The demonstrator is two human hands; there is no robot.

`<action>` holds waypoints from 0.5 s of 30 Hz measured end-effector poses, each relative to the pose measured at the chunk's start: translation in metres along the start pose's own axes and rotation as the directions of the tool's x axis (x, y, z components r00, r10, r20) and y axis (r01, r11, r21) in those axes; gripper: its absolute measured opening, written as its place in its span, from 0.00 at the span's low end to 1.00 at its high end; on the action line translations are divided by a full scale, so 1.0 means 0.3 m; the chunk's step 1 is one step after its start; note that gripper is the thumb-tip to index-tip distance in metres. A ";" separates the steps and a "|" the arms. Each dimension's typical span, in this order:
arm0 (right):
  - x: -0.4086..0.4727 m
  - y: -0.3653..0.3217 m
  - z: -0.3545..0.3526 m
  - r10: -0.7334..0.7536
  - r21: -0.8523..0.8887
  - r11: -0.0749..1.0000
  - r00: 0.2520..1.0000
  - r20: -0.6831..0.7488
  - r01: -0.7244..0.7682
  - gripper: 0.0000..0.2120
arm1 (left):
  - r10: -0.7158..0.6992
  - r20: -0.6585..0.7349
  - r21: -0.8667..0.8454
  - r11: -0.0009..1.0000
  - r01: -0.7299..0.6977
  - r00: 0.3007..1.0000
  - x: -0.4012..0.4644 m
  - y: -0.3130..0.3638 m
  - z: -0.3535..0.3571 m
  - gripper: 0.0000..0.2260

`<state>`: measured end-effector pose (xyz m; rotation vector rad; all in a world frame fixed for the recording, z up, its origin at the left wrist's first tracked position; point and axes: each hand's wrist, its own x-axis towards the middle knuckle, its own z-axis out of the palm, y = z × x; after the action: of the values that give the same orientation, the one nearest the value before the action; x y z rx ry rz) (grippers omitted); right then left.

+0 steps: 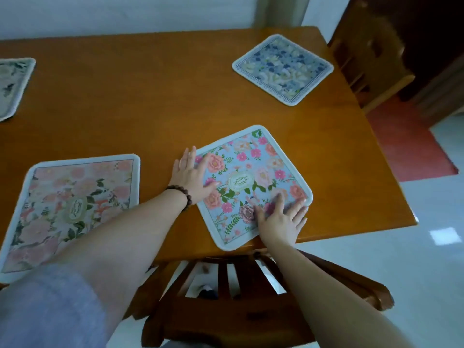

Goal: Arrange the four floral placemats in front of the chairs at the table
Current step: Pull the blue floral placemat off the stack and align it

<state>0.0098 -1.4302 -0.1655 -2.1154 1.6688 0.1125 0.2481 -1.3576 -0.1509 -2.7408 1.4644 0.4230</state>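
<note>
At the table's left edge a pale placemat was seen, and a peach placemat lay at the near edge. The blue placemat, skewed before the chair, was pressed by the spread left hand and the spread right hand; it should be turned square. A navy placemat lay at the far right corner.

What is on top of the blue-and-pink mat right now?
Both hands lie flat on the mat: left hand on its left edge, right hand on its near right corner. The print beneath the palms is covered; nothing else lies on it.
</note>
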 end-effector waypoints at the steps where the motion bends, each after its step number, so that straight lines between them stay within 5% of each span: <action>1: -0.010 0.003 0.009 0.047 0.004 0.999 0.999 0.011 -0.047 0.40 | -0.002 0.019 0.015 1.000 0.002 1.000 0.022 -0.004 0.000 0.39; 8: -0.007 0.030 0.015 0.092 -0.041 0.995 0.996 0.021 -0.091 0.44 | -0.051 0.217 0.022 0.999 0.048 0.975 0.138 -0.043 -0.004 0.42; 15: 0.018 0.043 0.005 0.047 0.001 0.999 0.998 0.039 -0.047 0.44 | -0.037 0.169 0.012 0.999 0.035 0.985 0.093 -0.050 0.017 0.43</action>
<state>-0.0007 -1.4367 -0.1724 -2.0600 1.6957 0.1651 0.2739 -1.3713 -0.1642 -2.6443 1.3707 0.6292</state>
